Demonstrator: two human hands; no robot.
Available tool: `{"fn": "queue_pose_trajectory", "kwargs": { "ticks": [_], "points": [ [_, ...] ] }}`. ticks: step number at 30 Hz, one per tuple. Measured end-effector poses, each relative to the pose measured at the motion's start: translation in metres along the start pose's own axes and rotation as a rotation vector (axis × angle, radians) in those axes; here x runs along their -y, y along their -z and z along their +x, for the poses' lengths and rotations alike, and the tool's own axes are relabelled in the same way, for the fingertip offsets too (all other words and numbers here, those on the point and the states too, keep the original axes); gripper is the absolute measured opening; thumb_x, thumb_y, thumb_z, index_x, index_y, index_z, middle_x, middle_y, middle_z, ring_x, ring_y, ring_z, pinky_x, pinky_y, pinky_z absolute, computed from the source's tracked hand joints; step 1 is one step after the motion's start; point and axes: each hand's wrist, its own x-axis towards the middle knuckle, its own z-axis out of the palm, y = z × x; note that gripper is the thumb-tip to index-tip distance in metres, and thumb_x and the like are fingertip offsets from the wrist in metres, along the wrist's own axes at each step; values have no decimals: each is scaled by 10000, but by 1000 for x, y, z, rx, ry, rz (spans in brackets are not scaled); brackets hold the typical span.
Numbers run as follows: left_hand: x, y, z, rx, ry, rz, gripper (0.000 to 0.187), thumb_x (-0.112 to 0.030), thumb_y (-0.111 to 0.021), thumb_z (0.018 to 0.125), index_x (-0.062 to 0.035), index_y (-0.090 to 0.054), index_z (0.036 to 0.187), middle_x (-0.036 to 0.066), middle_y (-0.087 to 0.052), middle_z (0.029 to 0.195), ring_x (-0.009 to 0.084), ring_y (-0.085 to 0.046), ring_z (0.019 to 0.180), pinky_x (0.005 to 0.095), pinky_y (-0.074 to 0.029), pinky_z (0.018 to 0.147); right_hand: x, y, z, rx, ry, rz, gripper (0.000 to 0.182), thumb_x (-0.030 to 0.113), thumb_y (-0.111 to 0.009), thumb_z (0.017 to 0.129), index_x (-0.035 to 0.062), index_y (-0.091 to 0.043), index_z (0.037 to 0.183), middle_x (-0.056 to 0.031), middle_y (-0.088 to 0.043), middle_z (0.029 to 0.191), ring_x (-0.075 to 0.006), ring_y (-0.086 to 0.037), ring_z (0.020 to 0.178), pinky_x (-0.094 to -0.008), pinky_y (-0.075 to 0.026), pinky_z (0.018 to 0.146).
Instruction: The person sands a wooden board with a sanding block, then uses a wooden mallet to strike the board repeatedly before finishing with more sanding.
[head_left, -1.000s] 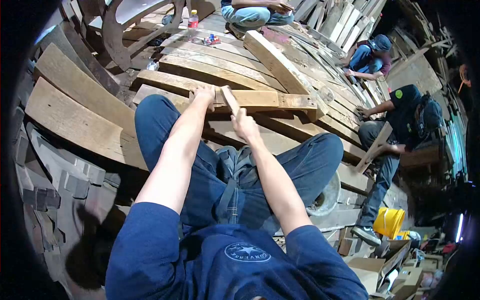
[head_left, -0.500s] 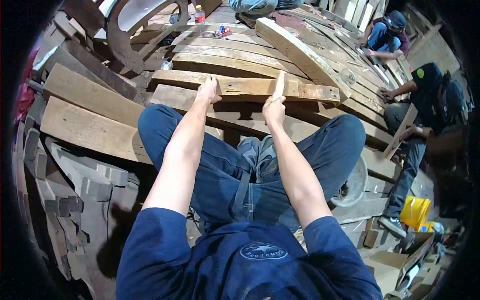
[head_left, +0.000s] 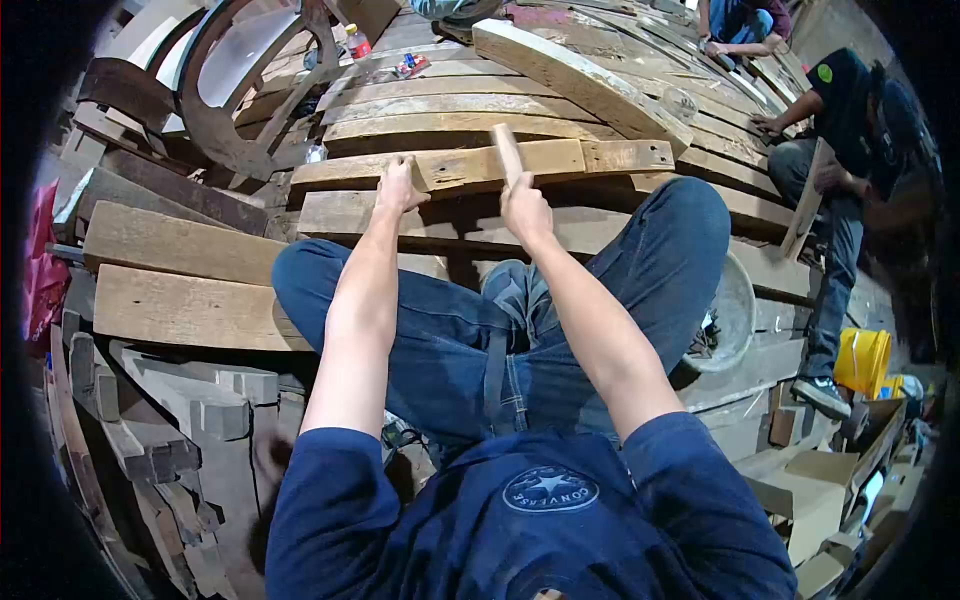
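With the left hand [head_left: 398, 186] flat on the plank [head_left: 480, 166], the right hand's [head_left: 524, 208] gripped wooden stick [head_left: 507, 153] (raised) risks striking those fingers.

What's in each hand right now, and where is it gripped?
The right hand grips a short wooden stick by its lower end. The left hand holds nothing; it presses flat on the curved plank.

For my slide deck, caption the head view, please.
Left hand steadies a worn plank; right hand grips a small wooden piece.
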Motion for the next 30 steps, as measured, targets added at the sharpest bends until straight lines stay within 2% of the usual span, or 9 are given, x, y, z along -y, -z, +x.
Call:
{"fn": "queue_pose_trajectory", "kwargs": {
  "ticks": [1,4,6,9,17,22,25,28,30],
  "points": [
    [-1,2,2,0,-8,-23,905,-245,-898,531,-11,-535,1326,239,-538,1318,375,-548,1206,426,-477,1023,7,1,-5,204,2,-39,421,364,-531,942,19,-422,1158,-300,-682,968,-450,-680,916,-554,-537,811],
    [-5,5,7,-5,-12,-65,868,-247,-902,521,-4,-570,1286,238,-578,1243,380,-571,1159,423,-487,1007,16,8,-9,417,167,-110,431,387,-523,944,35,-428,1174,-316,-674,995,-461,-670,955,-562,-519,848],
    [-6,7,7,-11,-18,-62,876,-250,-904,519,0,-562,1286,241,-579,1222,381,-579,1134,420,-494,994,13,26,0,344,188,-199,444,410,-486,961,27,-439,1181,-286,-685,980,-458,-669,946,-561,-519,844],
    [2,-4,24,56,2,42,851,-302,-929,516,-59,-552,1239,194,-555,1230,386,-580,1120,442,-512,964,-7,8,19,-37,-217,129,434,375,-488,964,-4,-435,1170,-268,-692,938,-457,-678,893,-548,-540,796],
    [-8,12,31,111,4,95,792,-352,-917,525,-90,-586,1195,205,-585,1152,362,-607,1081,452,-530,924,10,20,0,364,205,-76,403,386,-522,952,37,-424,1128,-327,-664,946,-492,-652,929,-572,-514,827],
    [-3,9,41,130,11,128,848,-379,-926,500,-86,-594,1223,215,-600,1120,366,-613,1071,443,-534,915,-10,29,27,10,-230,130,449,347,-525,947,-40,-444,1160,-288,-682,967,-436,-683,907,-515,-549,809],
    [0,6,43,149,7,130,843,-389,-931,492,-84,-605,1206,210,-599,1133,370,-612,1078,439,-537,916,6,10,18,-6,-161,110,468,369,-545,929,-32,-441,1146,-296,-679,962,-432,-685,907,-510,-557,811],
    [-2,9,39,151,11,96,829,-376,-920,497,-80,-606,1204,204,-596,1136,371,-609,1083,439,-534,923,35,0,6,308,95,-16,453,374,-517,927,20,-472,1206,-275,-684,1014,-429,-677,967,-518,-535,857],
    [-7,15,38,149,28,103,827,-371,-917,486,-77,-609,1196,201,-595,1133,369,-608,1084,440,-530,926,31,14,12,325,139,-74,453,378,-519,924,27,-480,1207,-273,-680,1037,-422,-676,985,-514,-532,865]
  ]
}}
